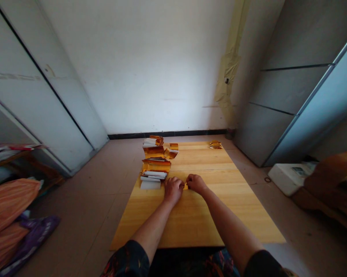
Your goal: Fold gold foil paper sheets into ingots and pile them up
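Observation:
My left hand [173, 189] and my right hand [196, 183] meet over the middle of a low wooden table [196, 215]. Both have curled fingers pinched on a small gold paper piece [186, 186] that shows only as a sliver between them. Just left of my left hand lies a row of gold and white paper stacks [155, 166], running toward the far edge of the table. The nearest white stack [150, 185] almost touches my left hand.
A small folded gold piece [215, 144] lies at the table's far right corner. Grey cabinets [294, 96] stand on the right, sliding doors [46, 104] on the left. Orange and purple cloth [14, 215] lies on the floor left; a white box [288, 177] sits right.

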### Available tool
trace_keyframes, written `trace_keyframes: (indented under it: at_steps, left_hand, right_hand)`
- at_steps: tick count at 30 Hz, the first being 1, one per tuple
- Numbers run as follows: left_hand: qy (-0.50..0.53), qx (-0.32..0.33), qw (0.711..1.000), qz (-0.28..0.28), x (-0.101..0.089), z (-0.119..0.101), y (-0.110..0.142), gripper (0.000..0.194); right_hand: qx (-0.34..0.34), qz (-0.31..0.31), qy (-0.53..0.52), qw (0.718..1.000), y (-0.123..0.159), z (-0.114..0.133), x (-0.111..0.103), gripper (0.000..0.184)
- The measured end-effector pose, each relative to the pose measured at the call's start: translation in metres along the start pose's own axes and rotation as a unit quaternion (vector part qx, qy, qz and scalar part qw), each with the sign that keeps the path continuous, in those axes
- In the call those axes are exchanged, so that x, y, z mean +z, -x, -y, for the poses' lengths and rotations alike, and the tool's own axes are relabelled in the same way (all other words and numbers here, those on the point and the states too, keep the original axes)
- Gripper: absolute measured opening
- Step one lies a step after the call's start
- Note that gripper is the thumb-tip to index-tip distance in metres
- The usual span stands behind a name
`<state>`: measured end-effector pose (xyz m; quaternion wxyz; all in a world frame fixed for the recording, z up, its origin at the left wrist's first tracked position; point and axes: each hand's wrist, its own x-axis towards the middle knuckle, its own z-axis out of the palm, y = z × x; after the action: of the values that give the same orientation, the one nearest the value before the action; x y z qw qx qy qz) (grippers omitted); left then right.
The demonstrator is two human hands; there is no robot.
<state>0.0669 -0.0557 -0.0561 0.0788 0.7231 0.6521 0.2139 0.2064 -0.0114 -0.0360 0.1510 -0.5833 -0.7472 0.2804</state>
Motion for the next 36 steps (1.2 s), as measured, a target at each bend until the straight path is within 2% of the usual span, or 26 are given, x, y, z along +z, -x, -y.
trace_keyframes:
  at_steps: [7, 17, 23, 30, 36]
  left_hand:
    - [0.013, -0.012, 1.000, -0.011, 0.002, 0.004, 0.002, 0.010]
    - [0.024, -0.042, 0.999, -0.016, 0.004, 0.006, -0.001, 0.010]
    - [0.019, -0.065, 0.998, 0.010, 0.001, 0.003, -0.004, 0.011]
    - [0.016, -0.058, 0.998, 0.011, 0.002, 0.004, -0.004, 0.015]
    - [0.026, -0.044, 0.999, 0.013, 0.002, 0.004, 0.001, 0.021]
  right_hand:
    - [-0.007, 0.019, 0.022, 1.000, -0.001, -0.003, -0.003, 0.014]
    - [0.008, 0.023, 0.085, 0.996, -0.004, 0.005, 0.001, 0.022]
    - [0.040, 0.006, 0.047, 0.998, -0.011, -0.001, 0.003, 0.014]
    - [0.071, -0.026, 0.022, 0.997, -0.011, -0.008, 0.006, 0.020]
    - [0.030, -0.045, 0.034, 0.998, 0.001, -0.014, 0.000, 0.026]
